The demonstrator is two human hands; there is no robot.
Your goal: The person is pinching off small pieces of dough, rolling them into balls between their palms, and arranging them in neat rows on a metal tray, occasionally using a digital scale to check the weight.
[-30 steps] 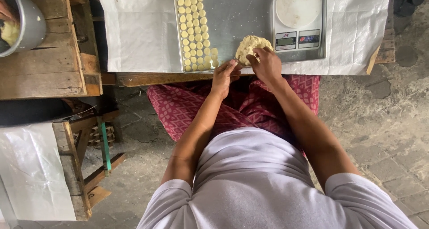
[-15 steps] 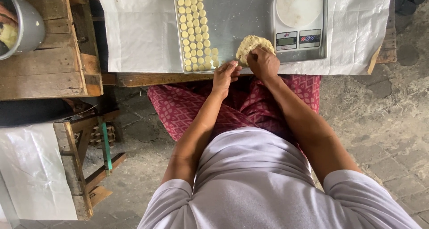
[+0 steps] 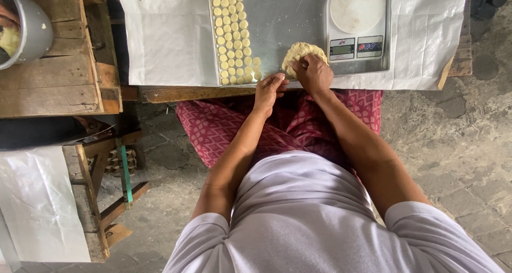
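A wooden surface [image 3: 176, 93] runs across the top of the view, covered by a white sheet [image 3: 165, 43], and on that lies a metal tray [image 3: 288, 22]. At the tray's right end stands a small kitchen scale [image 3: 357, 25] with a round white plate. Down the tray's left side sit rows of small pale dough rounds [image 3: 232, 33], close-packed, several abreast. To the far left, on a wooden crate, a metal pot [image 3: 32, 30] shows at the frame edge.

The lump of dough [image 3: 300, 53] lies on the tray's near edge, just beside the scale and apart from the rows. The right hand [image 3: 314, 74] rests on its near side, fingers curled down onto it — pressing or pinching, it seems. The left hand [image 3: 269, 89] is just left of the lump at the tray edge, fingertips drawn together; whether a small piece sits between them cannot be told.

The step in hand looks like portioning — pulling small bits from the lump. The next move would call for a clean pinch of even size and a free place at the end of the rows.
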